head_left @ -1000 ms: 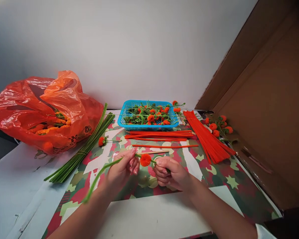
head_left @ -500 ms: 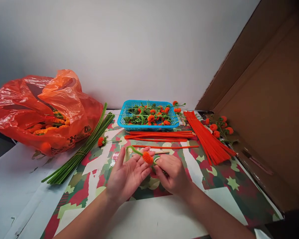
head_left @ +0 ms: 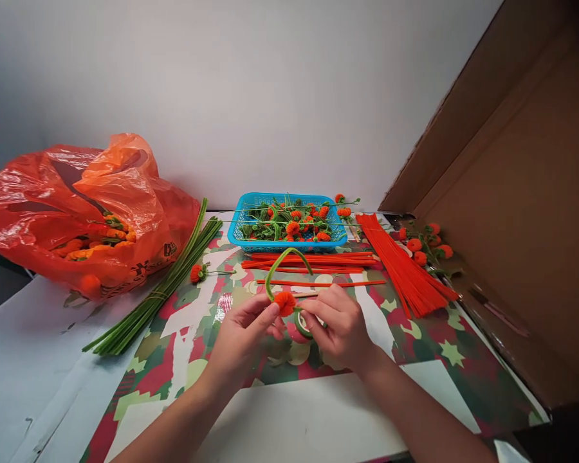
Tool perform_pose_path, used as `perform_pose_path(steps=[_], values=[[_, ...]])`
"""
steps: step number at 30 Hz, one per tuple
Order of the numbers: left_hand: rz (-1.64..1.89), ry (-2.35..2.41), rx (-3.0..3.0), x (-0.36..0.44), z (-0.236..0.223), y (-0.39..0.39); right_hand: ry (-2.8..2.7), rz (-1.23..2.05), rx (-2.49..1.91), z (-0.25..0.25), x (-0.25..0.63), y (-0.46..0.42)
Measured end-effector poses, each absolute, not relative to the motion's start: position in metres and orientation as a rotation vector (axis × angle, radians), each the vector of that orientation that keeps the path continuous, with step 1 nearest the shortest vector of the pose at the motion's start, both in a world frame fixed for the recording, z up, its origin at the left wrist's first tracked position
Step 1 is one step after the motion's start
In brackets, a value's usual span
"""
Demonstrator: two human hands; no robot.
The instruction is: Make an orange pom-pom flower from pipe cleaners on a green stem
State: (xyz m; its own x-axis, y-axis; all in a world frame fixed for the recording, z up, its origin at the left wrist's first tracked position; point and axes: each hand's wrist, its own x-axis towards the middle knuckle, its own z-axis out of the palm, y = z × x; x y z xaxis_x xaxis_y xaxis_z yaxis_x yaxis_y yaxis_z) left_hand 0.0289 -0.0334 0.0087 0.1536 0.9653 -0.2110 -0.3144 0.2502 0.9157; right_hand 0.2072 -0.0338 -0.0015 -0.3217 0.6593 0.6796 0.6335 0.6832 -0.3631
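Both hands meet over the patterned table cover, working one small orange pompom flower (head_left: 284,301) on a green pipe-cleaner stem (head_left: 280,260) that arches up and back over it. My left hand (head_left: 244,335) pinches the flower's base with thumb and fingertips. My right hand (head_left: 336,328) is closed on the stem just right of the flower, with a green loop (head_left: 301,325) curling below its fingers. A loose orange pipe cleaner (head_left: 321,282) lies just beyond the hands.
A blue basket (head_left: 285,222) of finished orange flowers stands at the back. Orange pipe cleaners (head_left: 405,267) fan out at right, green stems (head_left: 164,283) lie bundled at left beside an orange plastic bag (head_left: 84,212). A cardboard flap (head_left: 511,193) walls the right side.
The green stem, earlier trailing down to the left, now curves up over the flower. My left hand went from open fingers to a pinch at the flower.
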Motion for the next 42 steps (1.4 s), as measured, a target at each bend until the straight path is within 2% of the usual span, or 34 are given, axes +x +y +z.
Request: perform_pose_path(steps=[5, 9, 16, 20, 28, 36, 42], values=[[1.079, 1.013, 0.834, 0.028, 0.006, -0.032, -1.985, 0.103, -0.984, 0.0, 0.206, -0.034], [1.062, 1.022, 0.799, 0.029, 0.003, -0.03, -1.858, 0.287, -0.959, 0.003, 0.203, -0.036], [1.142, 0.986, 0.62, 0.032, 0.003, -0.031, -1.169, 1.177, -1.044, -0.006, 0.195, -0.038], [1.113, 0.919, 0.608, 0.033, 0.001, -0.032, -1.054, 1.419, -1.013, -0.012, 0.189, -0.04], [1.098, 1.026, 0.896, 0.035, -0.002, -0.034, -1.049, 1.226, -0.989, -0.014, 0.183, -0.04], [1.115, 1.063, 0.933, 0.034, -0.005, -0.035, -1.491, 0.599, -1.014, -0.004, 0.187, -0.044], [1.075, 0.906, 0.846, 0.04, -0.006, -0.037, -1.475, 0.607, -1.026, -0.006, 0.187, -0.043]])
